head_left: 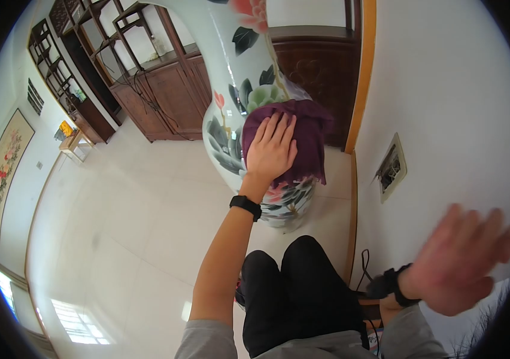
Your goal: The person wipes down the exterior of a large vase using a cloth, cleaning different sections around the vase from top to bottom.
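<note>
A tall white porcelain floor vase [225, 128] painted with pink flowers and dark leaves stands in front of me. A purple cloth [312, 146] is draped against its rounded side. My left hand [272, 146] holds the cloth pressed to the vase, its fingers laid along the fabric; the palm side is hidden. My right hand [464, 257] is raised near the wall on the right, apart from the vase. It is blurred by motion, but its fingers are spread and nothing shows in it.
A white wall [446, 78] with an uncovered socket box [393, 169] and loose wires rises close on the right. Behind the vase stands a dark wooden cabinet [156, 99] with open shelves. Across the pale tiled floor [129, 209], a small stool [74, 145] stands near a hanging painting [6, 170].
</note>
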Tool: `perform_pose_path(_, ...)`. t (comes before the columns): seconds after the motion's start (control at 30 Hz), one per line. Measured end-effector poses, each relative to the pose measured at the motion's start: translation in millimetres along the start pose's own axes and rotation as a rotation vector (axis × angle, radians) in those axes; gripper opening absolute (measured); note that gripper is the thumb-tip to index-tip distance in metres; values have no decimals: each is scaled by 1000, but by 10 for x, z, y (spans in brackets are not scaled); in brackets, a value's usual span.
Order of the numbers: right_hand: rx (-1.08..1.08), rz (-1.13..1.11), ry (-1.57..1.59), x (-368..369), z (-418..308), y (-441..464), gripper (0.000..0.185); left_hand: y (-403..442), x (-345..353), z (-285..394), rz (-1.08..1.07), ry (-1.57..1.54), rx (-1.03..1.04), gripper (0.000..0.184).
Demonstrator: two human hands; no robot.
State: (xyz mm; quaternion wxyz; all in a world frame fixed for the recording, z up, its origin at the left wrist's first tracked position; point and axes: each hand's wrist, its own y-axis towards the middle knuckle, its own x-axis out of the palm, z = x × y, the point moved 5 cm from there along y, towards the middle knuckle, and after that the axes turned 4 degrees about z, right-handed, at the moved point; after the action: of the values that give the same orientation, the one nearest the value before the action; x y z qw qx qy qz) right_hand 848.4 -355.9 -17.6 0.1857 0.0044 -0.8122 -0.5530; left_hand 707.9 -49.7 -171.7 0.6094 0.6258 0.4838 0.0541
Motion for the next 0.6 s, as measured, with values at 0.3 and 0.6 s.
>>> perform_pose_path(0.3, 172, -281, 386, 351, 271, 20, 35, 15, -11, 13, 7, -1, 12, 52)
perform_pose_path(0.6, 99, -255, 633, 350, -46, 28, 29, 9, -20, 11, 35, -24, 10, 50)
